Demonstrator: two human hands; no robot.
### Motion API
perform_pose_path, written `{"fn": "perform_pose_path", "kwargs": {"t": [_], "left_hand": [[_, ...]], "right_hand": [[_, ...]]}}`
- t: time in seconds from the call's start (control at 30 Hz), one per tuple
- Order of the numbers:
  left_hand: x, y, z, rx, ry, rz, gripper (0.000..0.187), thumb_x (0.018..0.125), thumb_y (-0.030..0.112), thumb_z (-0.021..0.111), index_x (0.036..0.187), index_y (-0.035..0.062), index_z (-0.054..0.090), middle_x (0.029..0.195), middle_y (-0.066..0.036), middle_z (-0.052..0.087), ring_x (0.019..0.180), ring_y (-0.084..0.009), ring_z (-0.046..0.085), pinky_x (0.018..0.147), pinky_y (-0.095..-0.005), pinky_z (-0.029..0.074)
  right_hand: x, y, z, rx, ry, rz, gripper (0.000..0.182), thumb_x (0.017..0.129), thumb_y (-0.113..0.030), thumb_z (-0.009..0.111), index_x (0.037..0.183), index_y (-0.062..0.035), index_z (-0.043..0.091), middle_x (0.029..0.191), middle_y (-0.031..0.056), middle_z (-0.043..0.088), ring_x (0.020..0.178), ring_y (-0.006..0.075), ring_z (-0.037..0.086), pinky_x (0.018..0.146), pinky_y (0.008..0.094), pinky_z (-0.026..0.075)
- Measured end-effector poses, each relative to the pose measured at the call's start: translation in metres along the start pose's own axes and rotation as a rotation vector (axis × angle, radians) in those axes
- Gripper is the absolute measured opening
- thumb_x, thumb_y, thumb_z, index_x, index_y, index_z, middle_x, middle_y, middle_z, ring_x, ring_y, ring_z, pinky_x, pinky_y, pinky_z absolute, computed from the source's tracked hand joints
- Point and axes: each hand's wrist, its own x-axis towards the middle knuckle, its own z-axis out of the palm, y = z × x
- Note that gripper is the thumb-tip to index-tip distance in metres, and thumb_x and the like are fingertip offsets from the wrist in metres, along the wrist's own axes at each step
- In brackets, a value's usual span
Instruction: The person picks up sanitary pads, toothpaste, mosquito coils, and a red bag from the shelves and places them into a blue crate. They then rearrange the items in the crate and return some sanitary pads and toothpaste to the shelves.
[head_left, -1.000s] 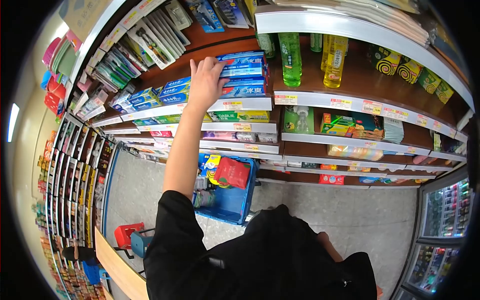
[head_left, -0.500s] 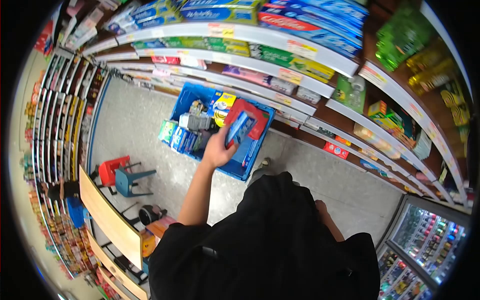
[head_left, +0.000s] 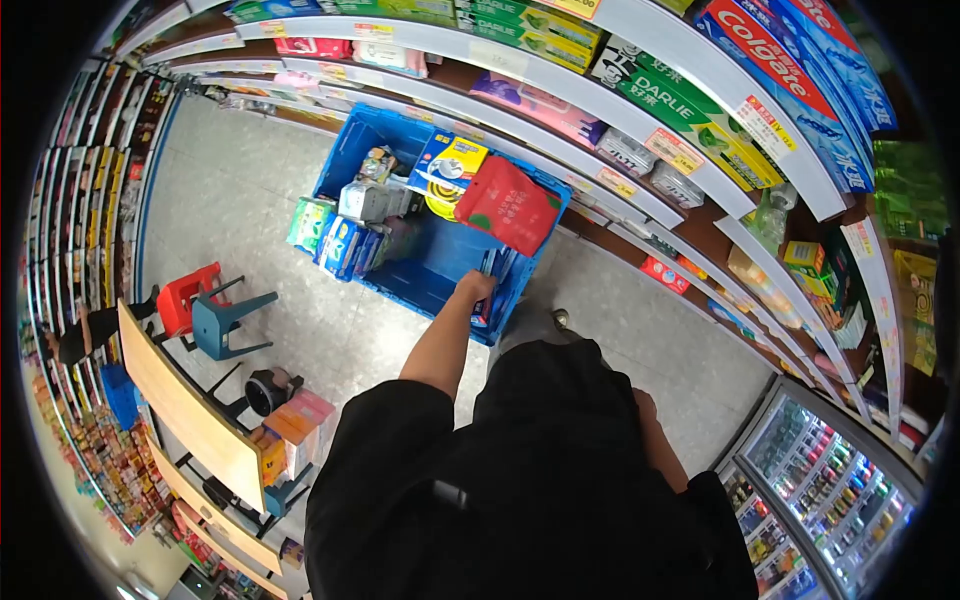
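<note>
My left hand (head_left: pixel 476 288) reaches down inside the near right corner of a blue plastic crate (head_left: pixel 410 299) on the floor. Its fingers are closed on a blue toothpaste box (head_left: pixel 482 315), mostly covered by the hand. More narrow blue boxes (head_left: pixel 499 262) stand along that wall. Across the crate's far right corner lies a red pouch (head_left: pixel 509 205), beside a yellow and blue package (head_left: pixel 447 165). Toward the left are a grey-white pack (head_left: pixel 366 201), blue packs (head_left: pixel 347 247) and a green-white pack (head_left: pixel 311 224). My right hand (head_left: pixel 646 404) hangs by my side, its fingers mostly hidden.
Shelves of toothpaste boxes (head_left: pixel 770 60) run along the far side and curve to the right. A glass-door fridge (head_left: pixel 800 450) stands at lower right. On the left are a red stool (head_left: pixel 187 297), a blue stool (head_left: pixel 222 325), a wooden table (head_left: pixel 190 400) and another person (head_left: pixel 90 335).
My left hand has lowered the toothpaste box from above the crate into its near right corner. The view has shifted, bringing the right-hand toothpaste shelf closer.
</note>
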Motion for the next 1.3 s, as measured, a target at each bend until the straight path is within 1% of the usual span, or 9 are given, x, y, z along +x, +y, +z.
{"fn": "perform_pose_path", "kwargs": {"t": [0.17, 0.27, 0.57, 0.67, 0.77, 0.87, 0.97, 1.1, 1.3], "left_hand": [[0.079, -0.015, 0.042, 0.405, 0.109, 0.276, 0.067, 0.082, 0.047, 0.06, 0.126, -0.0034, 0.056, 0.121, -0.026, 0.061, 0.116, -0.0382, 0.058, 0.097, -0.0428, 0.047], [0.034, 0.014, 0.034, 0.075, 0.132, 0.015, 0.069, 0.085, 0.044, 0.058, 0.14, 0.0045, 0.042, 0.125, -0.025, 0.059, 0.119, -0.0376, 0.056, 0.1, -0.0426, 0.045], [0.05, -0.011, 0.07, -0.08, 0.031, 0.01, 0.075, 0.089, 0.036, 0.051, 0.151, 0.0062, 0.022, 0.138, -0.027, 0.049, 0.13, -0.0339, 0.048, 0.106, -0.04, 0.039], [0.027, -0.003, 0.05, 0.031, 0.171, -0.031, 0.056, 0.087, 0.031, 0.051, 0.139, 0.0105, 0.047, 0.126, -0.026, 0.058, 0.121, -0.0352, 0.056, 0.102, -0.0411, 0.043], [-0.046, 0.04, 0.008, 0.167, 0.382, 0.236, 0.031, 0.082, 0.024, 0.053, 0.105, 0.0084, 0.068, 0.1, -0.022, 0.068, 0.099, -0.038, 0.065, 0.087, -0.0454, 0.051], [-0.142, 0.098, -0.023, 0.073, 0.621, 0.65, 0.012, 0.077, 0.016, 0.056, 0.076, 0.0058, 0.063, 0.077, -0.018, 0.067, 0.078, -0.0395, 0.065, 0.069, -0.0478, 0.052], [-0.218, 0.167, -0.061, 0.037, 0.772, 1.176, 0.006, 0.07, 0.001, 0.06, 0.074, 0.0055, 0.058, 0.071, -0.015, 0.061, 0.068, -0.0361, 0.062, 0.06, -0.0418, 0.049], [-0.347, 0.3, -0.14, 0.06, 1.202, 1.776, 0.03, 0.068, -0.005, 0.062, 0.097, 0.0023, 0.059, 0.089, -0.015, 0.062, 0.078, -0.0342, 0.062, 0.066, -0.0397, 0.05], [-0.453, 0.451, -0.207, 0.478, 1.34, 1.774, 0.056, 0.078, 0.009, 0.067, 0.131, 0.0042, 0.049, 0.131, -0.018, 0.055, 0.125, -0.0356, 0.049, 0.104, -0.0468, 0.04]], "right_hand": [[-0.018, 0.015, 0.02, 0.298, 0.019, 0.186, 0.037, 0.092, -0.037, 0.046, 0.11, -0.0132, 0.068, 0.113, 0.0139, 0.067, 0.113, 0.0314, 0.06, 0.091, 0.0413, 0.046], [-0.045, 0.021, 0.024, 0.619, 0.033, 0.134, 0.04, 0.093, -0.04, 0.045, 0.112, -0.0118, 0.066, 0.116, 0.0141, 0.066, 0.113, 0.0313, 0.06, 0.091, 0.0418, 0.045], [-0.04, 0.02, 0.029, 0.337, -0.041, 0.278, 0.035, 0.094, -0.035, 0.045, 0.119, -0.0184, 0.063, 0.121, 0.0117, 0.063, 0.116, 0.0315, 0.057, 0.092, 0.0429, 0.046], [-0.023, 0.02, 0.025, 0.305, -0.091, 0.247, 0.033, 0.091, -0.033, 0.049, 0.117, -0.0205, 0.064, 0.123, 0.0111, 0.063, 0.116, 0.0322, 0.058, 0.093, 0.0433, 0.046], [0.021, 0.037, 0.048, 0.263, -0.121, 0.167, 0.031, 0.087, -0.031, 0.054, 0.114, -0.0205, 0.066, 0.123, 0.011, 0.063, 0.116, 0.0332, 0.058, 0.094, 0.0445, 0.047], [0.004, 0.001, -0.007, 0.26, -0.112, 0.171, 0.028, 0.083, -0.026, 0.061, 0.108, -0.0178, 0.069, 0.12, 0.0121, 0.065, 0.116, 0.0337, 0.059, 0.094, 0.0452, 0.048], [-0.001, -0.012, -0.026, 0.232, -0.091, 0.128, 0.026, 0.082, -0.023, 0.062, 0.106, -0.015, 0.069, 0.119, 0.0117, 0.065, 0.115, 0.0328, 0.059, 0.093, 0.0437, 0.049], [0.011, -0.01, -0.025, 0.199, 0.005, -0.031, 0.025, 0.083, -0.021, 0.063, 0.105, -0.0128, 0.07, 0.115, 0.0109, 0.067, 0.112, 0.0309, 0.061, 0.092, 0.0418, 0.05], [0.026, 0.007, -0.006, 0.281, 0.117, -0.098, 0.022, 0.083, -0.02, 0.064, 0.102, -0.0124, 0.071, 0.112, 0.0114, 0.067, 0.109, 0.0303, 0.062, 0.091, 0.041, 0.05]]}}
